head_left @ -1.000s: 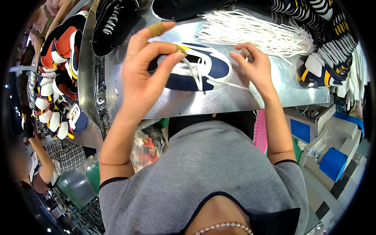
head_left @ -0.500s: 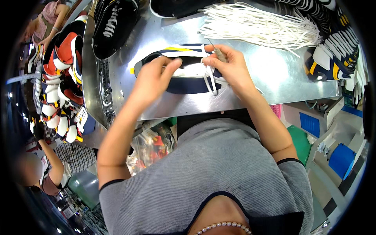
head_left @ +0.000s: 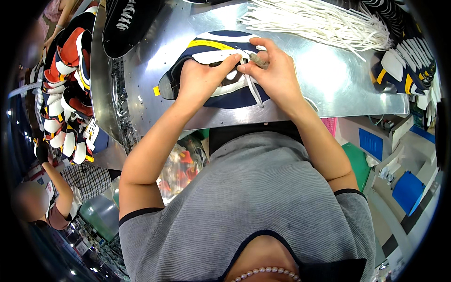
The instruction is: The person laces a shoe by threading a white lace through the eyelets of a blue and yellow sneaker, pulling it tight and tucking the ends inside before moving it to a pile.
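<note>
A navy shoe upper (head_left: 237, 101) with white and yellow stripes lies on its side on the metal table, heel end toward the left. My left hand (head_left: 201, 81) grips its opening edge, fingers inside the upper and thumb at the lace area. In my right hand (head_left: 278, 70) is a thin-tipped awl (head_left: 256, 59) with a short, light handle, its metal point directed left over the upper. My right thumb and forefinger close near the white shoelace (head_left: 253, 90), which hangs across the upper toward me. What the left fingertips touch inside is hidden.
A bundle of white shoelaces (head_left: 319, 26) lies at the back of the metal table (head_left: 338, 89). Stacked uppers (head_left: 399, 70) stand at right. A black shoe (head_left: 128, 26) sits back left, near piled red-and-white uppers (head_left: 66, 108). Another person (head_left: 66, 192) works at far left.
My left hand has moved right, its thumb now beside the right fingertips at the lace area. The upper is tilted, showing more of its striped side. The awl tip has swung down to the left.
</note>
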### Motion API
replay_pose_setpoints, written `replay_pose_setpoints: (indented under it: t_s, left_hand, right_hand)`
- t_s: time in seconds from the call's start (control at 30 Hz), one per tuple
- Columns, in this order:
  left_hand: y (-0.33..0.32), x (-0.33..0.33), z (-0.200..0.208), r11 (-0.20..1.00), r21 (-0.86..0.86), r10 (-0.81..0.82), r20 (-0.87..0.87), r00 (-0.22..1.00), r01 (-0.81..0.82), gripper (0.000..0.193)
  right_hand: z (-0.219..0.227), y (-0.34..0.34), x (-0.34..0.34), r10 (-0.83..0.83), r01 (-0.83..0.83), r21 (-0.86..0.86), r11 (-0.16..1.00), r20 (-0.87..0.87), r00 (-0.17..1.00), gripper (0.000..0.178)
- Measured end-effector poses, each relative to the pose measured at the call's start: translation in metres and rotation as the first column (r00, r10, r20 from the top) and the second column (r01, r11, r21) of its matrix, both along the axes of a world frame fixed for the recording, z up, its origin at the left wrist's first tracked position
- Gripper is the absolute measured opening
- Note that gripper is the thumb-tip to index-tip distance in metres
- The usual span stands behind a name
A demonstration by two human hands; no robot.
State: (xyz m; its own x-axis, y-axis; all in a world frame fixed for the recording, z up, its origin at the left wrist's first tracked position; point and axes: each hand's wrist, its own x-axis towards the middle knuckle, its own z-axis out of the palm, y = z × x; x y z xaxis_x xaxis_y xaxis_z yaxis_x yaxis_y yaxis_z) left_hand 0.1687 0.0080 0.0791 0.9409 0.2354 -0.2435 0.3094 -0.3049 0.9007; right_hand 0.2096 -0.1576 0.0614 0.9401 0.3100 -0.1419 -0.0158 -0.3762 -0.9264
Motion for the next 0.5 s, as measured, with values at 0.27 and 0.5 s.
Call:
replay_pose_setpoints:
  t_s: [0.27, 0.5]
  left_hand:
    - [0.001, -0.008, -0.006, 0.994, 0.109, -0.044, 0.183, 0.982, 0.024, 0.021]
    - [-0.004, -0.012, -0.002, 0.998, 0.047, -0.042, 0.189, 0.981, 0.034, 0.016]
  right_hand:
    - [0.009, -0.024, -0.007, 0.113, -0.131, 0.163, 0.978, 0.120, 0.986, 0.016]
    - [0.011, -0.028, 0.001, 0.189, -0.202, 0.086, 0.976, 0.139, 0.972, 0.012]
